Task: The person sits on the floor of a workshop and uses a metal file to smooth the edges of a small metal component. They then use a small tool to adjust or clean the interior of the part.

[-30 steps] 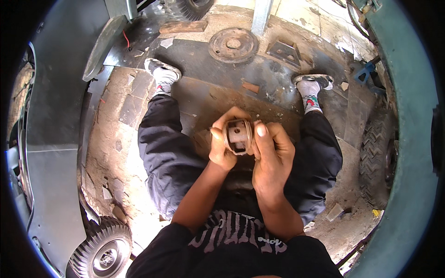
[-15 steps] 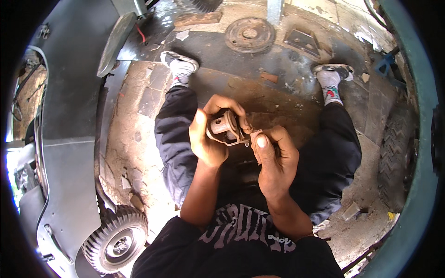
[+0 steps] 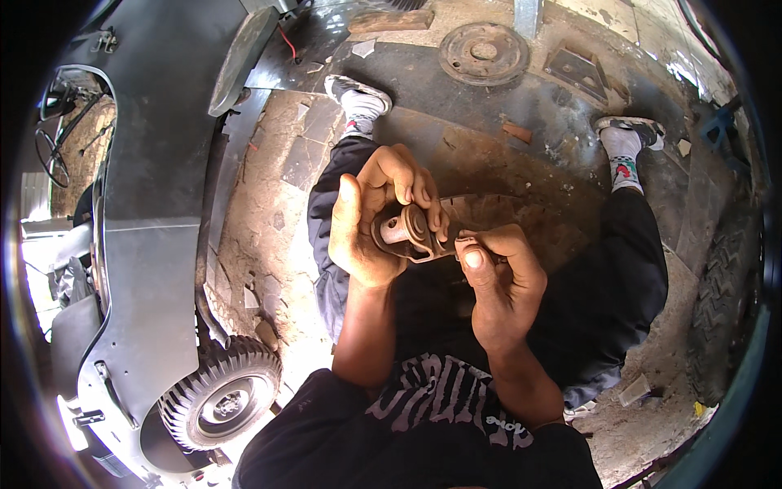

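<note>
My left hand cradles a rusty metal part in its palm, above my lap. The part has a short cylinder with a hole in its side, a round collar and a curved, bracket-like edge. The fingers curl over its far side, and the thumb stands up away from it. Just to the right, my right hand is closed in a pinch between thumb and forefinger. A small brownish piece shows at those fingertips; it is mostly hidden, and I cannot tell its kind. A narrow gap separates the pinch from the metal part.
A grey vehicle body with a treaded wheel stands on the left. Beyond my feet lie a rusty disc, a metal plate and a wooden block. Another tyre rests at the right.
The right hand has drawn slightly away from the metal part. The left fingers have loosened and the part has turned in the palm. The whole view has shifted, with the scene now farther right.
</note>
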Action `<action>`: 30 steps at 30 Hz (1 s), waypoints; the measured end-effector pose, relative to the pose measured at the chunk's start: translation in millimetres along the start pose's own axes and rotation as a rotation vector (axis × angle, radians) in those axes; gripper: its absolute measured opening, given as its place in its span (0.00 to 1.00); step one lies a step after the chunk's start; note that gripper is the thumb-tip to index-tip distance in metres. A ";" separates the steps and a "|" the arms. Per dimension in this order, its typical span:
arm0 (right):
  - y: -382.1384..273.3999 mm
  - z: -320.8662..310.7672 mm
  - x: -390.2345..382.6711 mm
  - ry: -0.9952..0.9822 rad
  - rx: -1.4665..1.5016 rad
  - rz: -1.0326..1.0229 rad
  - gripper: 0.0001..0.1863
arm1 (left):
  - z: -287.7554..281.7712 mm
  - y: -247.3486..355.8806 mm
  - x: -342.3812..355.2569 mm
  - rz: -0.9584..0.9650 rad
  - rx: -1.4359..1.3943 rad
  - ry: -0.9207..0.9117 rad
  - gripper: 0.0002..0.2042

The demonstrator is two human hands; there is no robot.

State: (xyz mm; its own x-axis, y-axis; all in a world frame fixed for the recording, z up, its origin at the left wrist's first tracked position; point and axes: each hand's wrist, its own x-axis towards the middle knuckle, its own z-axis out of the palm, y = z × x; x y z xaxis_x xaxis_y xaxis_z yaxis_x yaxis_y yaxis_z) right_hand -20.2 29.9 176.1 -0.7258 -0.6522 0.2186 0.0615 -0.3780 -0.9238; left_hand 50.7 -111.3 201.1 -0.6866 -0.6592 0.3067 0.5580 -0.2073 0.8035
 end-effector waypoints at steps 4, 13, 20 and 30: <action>2.4 3.9 5.8 -0.012 -0.015 -0.089 0.07 | 7.3 -3.4 -2.5 -0.004 -0.082 -0.023 0.31; -13.2 2.8 11.5 -0.079 -0.086 -0.108 0.07 | 13.1 -8.6 -5.4 -0.043 -0.207 -0.019 0.34; -12.8 5.3 10.5 -0.117 -0.134 -0.199 0.07 | 7.1 -3.6 -1.7 -0.147 -0.377 0.049 0.39; -9.6 12.9 11.1 -0.085 -0.175 -0.243 0.07 | 5.3 -1.4 -8.8 -0.135 -0.294 0.154 0.37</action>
State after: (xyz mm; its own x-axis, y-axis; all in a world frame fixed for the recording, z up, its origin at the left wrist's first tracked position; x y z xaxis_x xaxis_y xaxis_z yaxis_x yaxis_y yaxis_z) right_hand -20.1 17.8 191.4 -0.6444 -0.6119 0.4587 -0.2313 -0.4158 -0.8796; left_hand 53.5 -101.4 200.0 -0.6974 -0.7083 0.1092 0.5926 -0.4842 0.6437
